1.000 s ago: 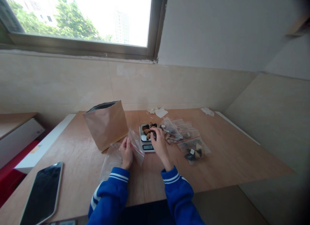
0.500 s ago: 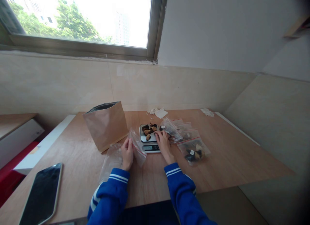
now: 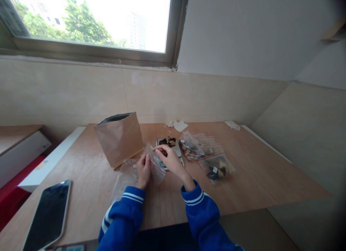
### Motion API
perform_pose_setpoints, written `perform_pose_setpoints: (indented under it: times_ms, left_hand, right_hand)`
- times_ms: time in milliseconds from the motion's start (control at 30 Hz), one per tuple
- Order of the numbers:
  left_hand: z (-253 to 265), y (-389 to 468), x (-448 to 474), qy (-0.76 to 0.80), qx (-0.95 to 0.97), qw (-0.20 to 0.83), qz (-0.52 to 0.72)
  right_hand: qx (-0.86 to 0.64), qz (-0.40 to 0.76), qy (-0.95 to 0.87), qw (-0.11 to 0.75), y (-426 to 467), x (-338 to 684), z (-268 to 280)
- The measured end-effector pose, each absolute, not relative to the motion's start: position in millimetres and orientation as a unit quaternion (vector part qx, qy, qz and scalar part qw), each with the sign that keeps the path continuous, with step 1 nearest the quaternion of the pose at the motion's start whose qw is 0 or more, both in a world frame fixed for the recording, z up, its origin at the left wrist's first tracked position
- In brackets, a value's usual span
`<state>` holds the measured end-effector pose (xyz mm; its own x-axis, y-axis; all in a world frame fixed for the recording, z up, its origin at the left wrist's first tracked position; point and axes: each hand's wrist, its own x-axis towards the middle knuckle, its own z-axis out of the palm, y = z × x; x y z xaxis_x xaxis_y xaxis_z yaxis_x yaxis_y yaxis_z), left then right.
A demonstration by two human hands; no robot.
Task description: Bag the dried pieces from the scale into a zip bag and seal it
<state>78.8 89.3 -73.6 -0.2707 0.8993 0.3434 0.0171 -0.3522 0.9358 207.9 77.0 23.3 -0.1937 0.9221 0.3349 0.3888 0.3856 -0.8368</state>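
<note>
My left hand (image 3: 143, 168) is closed on the edge of a clear zip bag with a red seal line (image 3: 158, 171) and holds it up in front of the scale. Fingers bent together, my right hand (image 3: 169, 159) is at the top of that bag; what it pinches, if anything, is hidden. Behind it the kitchen scale (image 3: 177, 150) is partly covered, its display blocked from view. Dark and tan dried pieces (image 3: 171, 141) lie on its plate. Another clear bag (image 3: 125, 177) lies flat on the table beside my left hand.
A brown paper pouch (image 3: 120, 141) stands with its top open at the left. Several filled zip bags (image 3: 216, 168) lie to the right of the scale. A phone (image 3: 48, 211) rests at the front left. White paper scraps (image 3: 180, 126) are near the wall.
My right hand has moved left from the scale plate to the top of the zip bag. My left hand keeps hold of the bag in nearly the same place.
</note>
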Motion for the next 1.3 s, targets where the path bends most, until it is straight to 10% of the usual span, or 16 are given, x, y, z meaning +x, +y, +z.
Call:
perform_pose_setpoints:
  times_ms: [267,900,1300]
  left_hand:
    - [-76.7,89.4,78.2,0.471,0.514,0.308,0.647]
    - [-83.0,88.0,78.5,0.456,0.537,0.301,0.642]
    - [-75.7,87.7,80.0,0.455,0.487,0.312,0.677]
  right_hand:
    - [-0.533,0.322,-0.724,0.296,63.9,208.1,29.1]
    - [-0.548,0.237,-0.642,0.48,88.2,188.1,16.7]
    - [-0.498,0.341,-0.668,0.436,78.8,187.9,18.3]
